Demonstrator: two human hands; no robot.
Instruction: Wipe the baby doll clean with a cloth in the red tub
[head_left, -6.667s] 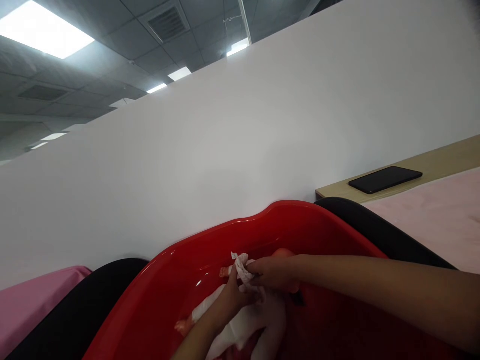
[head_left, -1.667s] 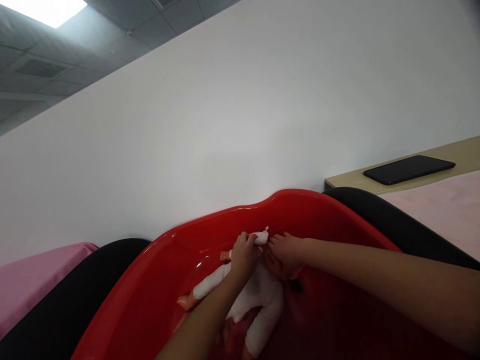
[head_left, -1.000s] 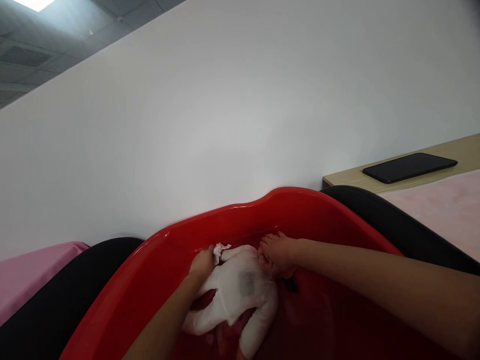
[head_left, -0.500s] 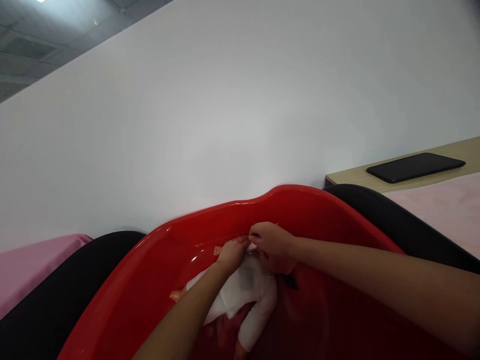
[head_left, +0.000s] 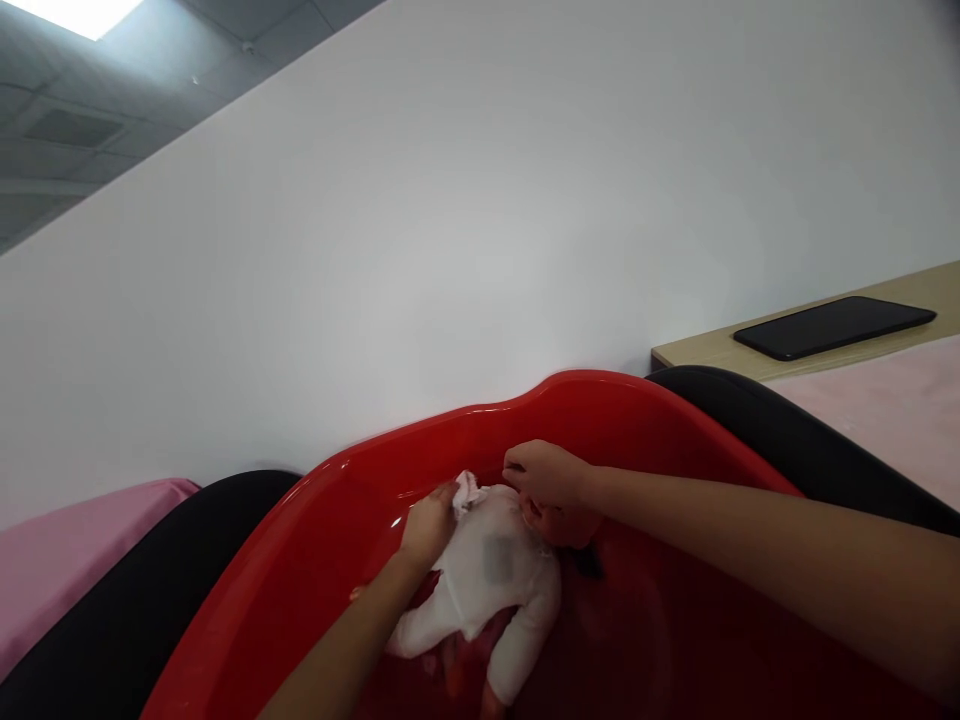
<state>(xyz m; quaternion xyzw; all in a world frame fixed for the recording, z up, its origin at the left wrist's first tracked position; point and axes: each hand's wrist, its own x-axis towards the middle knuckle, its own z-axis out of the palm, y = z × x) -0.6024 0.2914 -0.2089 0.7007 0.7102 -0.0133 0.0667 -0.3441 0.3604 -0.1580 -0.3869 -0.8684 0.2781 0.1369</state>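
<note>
A doll [head_left: 480, 590] in a long-sleeved white top with a grey patch lies on its back in a red basin [head_left: 247, 610]. My left hand [head_left: 431, 525] is closed at the doll's raised arm, gripping the crumpled pale end of a sleeve [head_left: 468, 492]. Bent over the doll's head [head_left: 574, 527], my right hand [head_left: 547, 475] has its fingers curled together; whatever they hold, if anything, is hidden. My hand and the dim light cover much of the head. Below the top, the doll's lower body is dark and partly unclear.
Black padded armrests [head_left: 720, 400] flank the basin. A white wall [head_left: 450, 250] rises right behind its rim. To the right, a dark flat tablet-like slab [head_left: 836, 328] lies on a wooden surface [head_left: 697, 352], beside pale pink cloth [head_left: 892, 400]. Pink fabric [head_left: 82, 560] shows at left.
My left hand has moved left and a little down, away from my right hand, and the crumpled sleeve end now shows beside it. My right hand stays near the head.
</note>
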